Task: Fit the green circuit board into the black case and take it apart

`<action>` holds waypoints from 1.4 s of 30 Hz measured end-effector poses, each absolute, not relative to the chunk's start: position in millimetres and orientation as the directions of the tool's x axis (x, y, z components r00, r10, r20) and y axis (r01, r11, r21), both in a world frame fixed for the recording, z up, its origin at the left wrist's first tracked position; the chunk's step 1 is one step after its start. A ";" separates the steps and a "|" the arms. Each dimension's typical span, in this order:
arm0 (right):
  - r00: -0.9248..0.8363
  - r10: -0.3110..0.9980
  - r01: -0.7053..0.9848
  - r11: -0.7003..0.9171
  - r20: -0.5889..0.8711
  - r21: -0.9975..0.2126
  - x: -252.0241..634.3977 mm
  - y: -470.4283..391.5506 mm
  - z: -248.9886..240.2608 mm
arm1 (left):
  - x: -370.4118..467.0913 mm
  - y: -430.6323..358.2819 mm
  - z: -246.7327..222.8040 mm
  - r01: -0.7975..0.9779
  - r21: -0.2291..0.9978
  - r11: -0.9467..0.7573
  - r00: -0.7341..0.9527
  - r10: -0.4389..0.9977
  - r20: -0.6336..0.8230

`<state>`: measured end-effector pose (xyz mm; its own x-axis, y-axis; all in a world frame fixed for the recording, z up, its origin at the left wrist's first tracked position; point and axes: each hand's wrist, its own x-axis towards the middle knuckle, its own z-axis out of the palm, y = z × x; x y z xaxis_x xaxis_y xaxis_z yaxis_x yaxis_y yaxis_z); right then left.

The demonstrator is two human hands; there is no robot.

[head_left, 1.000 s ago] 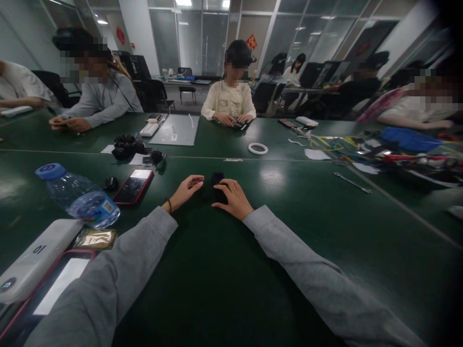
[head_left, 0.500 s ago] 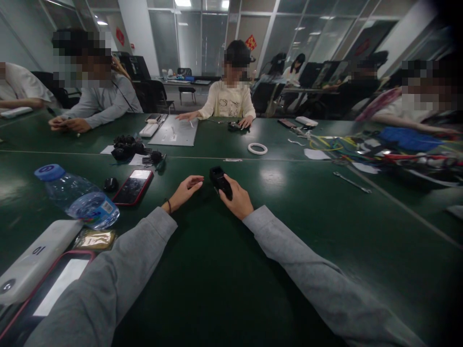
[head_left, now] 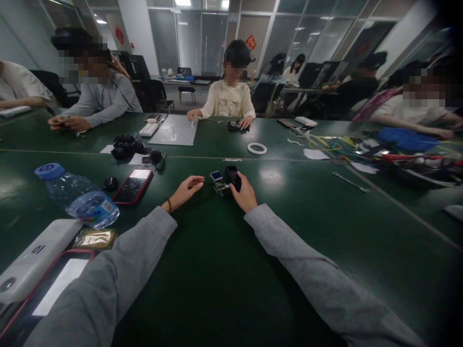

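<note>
The right hand [head_left: 245, 193] pinches a black casing [head_left: 232, 174] between thumb and fingers, just right of the circuit board [head_left: 219, 184]; contact between casing and board cannot be confirmed. The board, small screen facing up, lies on the green desk [head_left: 202, 289]. The left hand [head_left: 187, 191] is empty, its fingers loosely bent and close together, just left of the board. Farther left of the board lies a red-edged phone [head_left: 133, 187]; beyond it, a white ring [head_left: 257, 148]; well to its right, a wrench [head_left: 350, 182]. Assessment: the step in hand appears to be holding the casing apart from the board; any further move calls for a steady grip and clearance from exposed parts.
</note>
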<state>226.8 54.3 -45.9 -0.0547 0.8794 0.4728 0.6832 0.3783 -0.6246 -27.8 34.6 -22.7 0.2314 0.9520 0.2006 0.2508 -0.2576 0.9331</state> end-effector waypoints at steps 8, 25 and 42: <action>-0.281 0.833 0.621 0.537 0.477 -0.571 219.6 47.8 -39.1 | -27.0 32.3 -19.3 0.309 0.905 -0.293 0.291 0.935 0.203; -0.419 0.775 0.757 0.586 0.472 -0.289 213.6 39.4 -38.8 | -25.6 38.4 -33.6 0.434 0.793 -0.428 0.299 0.899 0.321; -0.380 0.813 0.786 0.535 0.442 -0.308 201.7 -55.0 -24.3 | -10.8 -16.5 -37.7 0.582 0.750 -0.316 0.095 0.942 0.323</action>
<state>201.7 -55.0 -24.3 -0.3799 0.8126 0.4420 0.7864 0.5353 -0.3082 -10.8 -16.5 -37.7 0.0953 0.9417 0.3227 0.5818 -0.3158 0.7495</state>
